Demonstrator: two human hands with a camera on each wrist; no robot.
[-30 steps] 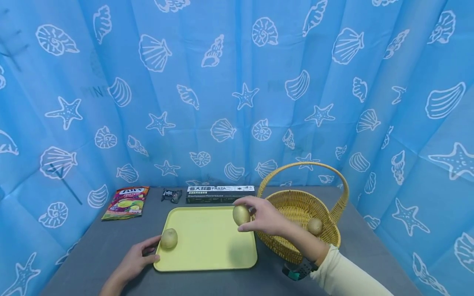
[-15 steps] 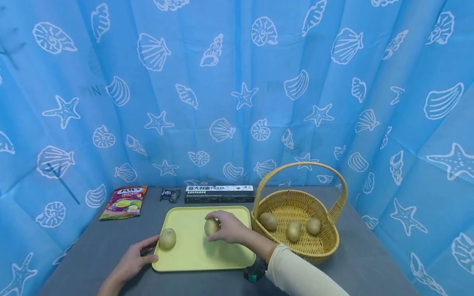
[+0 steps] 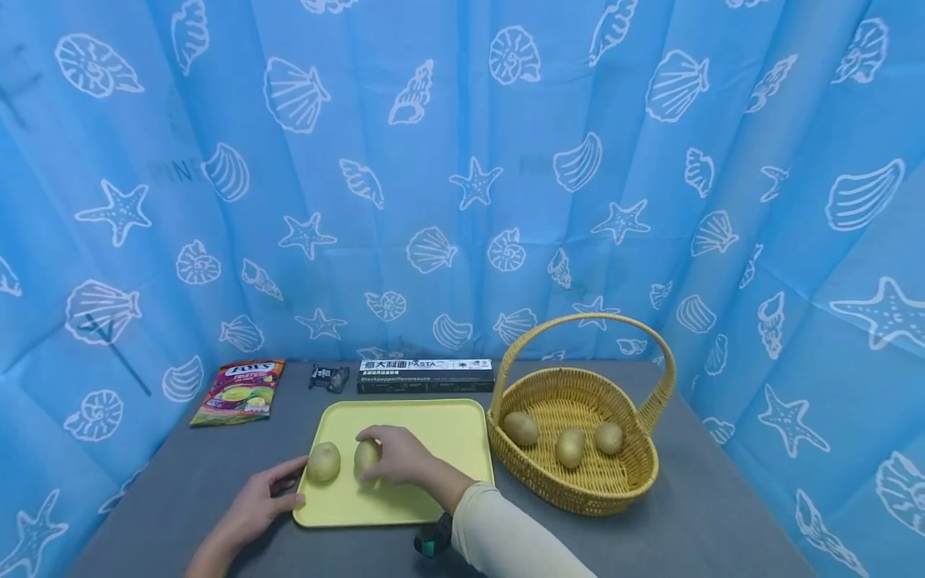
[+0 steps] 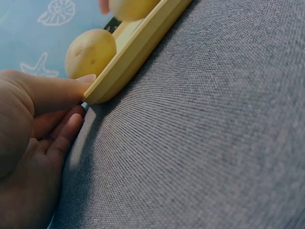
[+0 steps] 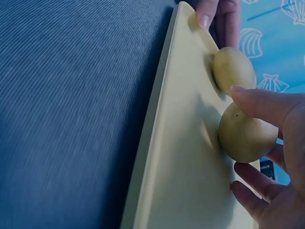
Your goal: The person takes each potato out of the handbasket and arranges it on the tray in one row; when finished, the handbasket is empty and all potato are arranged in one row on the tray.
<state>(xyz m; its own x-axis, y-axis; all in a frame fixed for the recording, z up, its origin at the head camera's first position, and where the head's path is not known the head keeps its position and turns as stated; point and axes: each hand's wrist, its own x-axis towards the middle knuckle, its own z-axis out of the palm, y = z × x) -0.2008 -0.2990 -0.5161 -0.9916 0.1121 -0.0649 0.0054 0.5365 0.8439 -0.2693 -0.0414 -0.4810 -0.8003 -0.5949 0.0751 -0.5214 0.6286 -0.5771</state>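
Note:
In the head view my right hand (image 3: 401, 456) holds a potato (image 3: 367, 458) between thumb and fingers, low over the yellow tray (image 3: 426, 413). The right wrist view shows this potato (image 5: 247, 134) close beside a second one (image 5: 233, 70). That second potato (image 3: 323, 462) lies at the tray's left side. My left hand (image 3: 258, 504) pinches the tray's left rim. Its thumb lies on the rim and its fingers are underneath, as the left wrist view shows at the tray edge (image 4: 126, 67).
Right of the tray stands a wicker basket (image 3: 600, 502) with a tall handle, holding three potatoes (image 3: 570, 447). Behind the tray lie a pasta box (image 3: 425, 377) and a small dark packet (image 3: 329, 378). A candy bag (image 3: 241, 392) is at the back left. A blue curtain (image 3: 462, 265) hangs behind.
My right hand has moved left with the potato, from beside the basket across the tray, and lower, to near the other potato. The left hand keeps its place on the rim.

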